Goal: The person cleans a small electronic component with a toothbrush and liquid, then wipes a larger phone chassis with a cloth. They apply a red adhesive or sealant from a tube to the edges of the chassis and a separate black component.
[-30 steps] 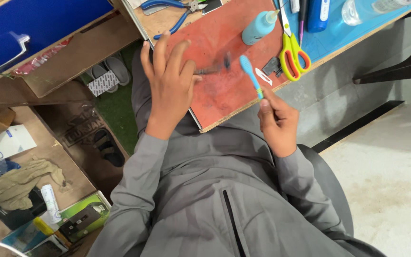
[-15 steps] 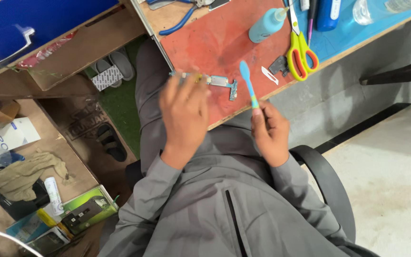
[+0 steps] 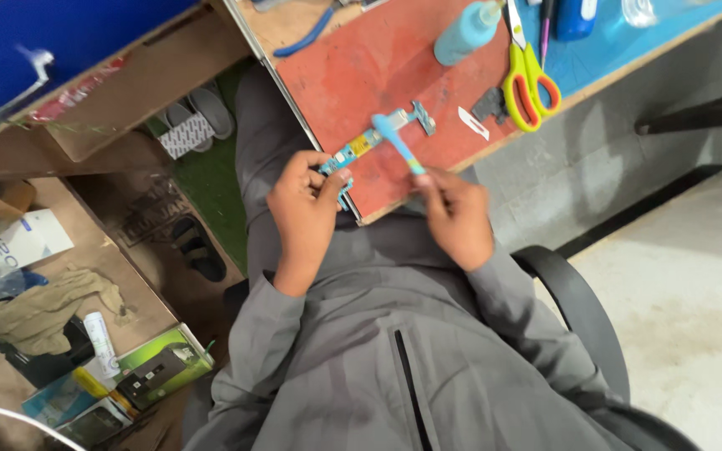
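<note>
Two containers show in the upper part of the frame: a light-blue squeeze bottle standing on the red mat at upper centre, its contents hidden by the opaque wall, and a blue box at upper left on a wooden shelf, whose inside cannot be seen. At lower left a green carton lies on the floor with a dark item on top.

The left hand, just left of centre, is curled, its thumb and fingertips pinching the near end of a narrow circuit strip with blue and gold patches. The strip reaches up and right over the mat to a small grey metal end. The right hand, right of centre, is closed round the handle of a light-blue toothbrush, whose head lies against the strip near its middle.

Yellow-handled scissors lie at upper right, straddling the red mat and the blue mat, with a small white blade and a dark grey part just beside them. Blue-handled pliers sit at the top edge.

Half a second ago the left hand lay flat over the strip and the brush stood upright, clear of it; now the strip is lifted at its near end and the brush has tipped onto it.
</note>
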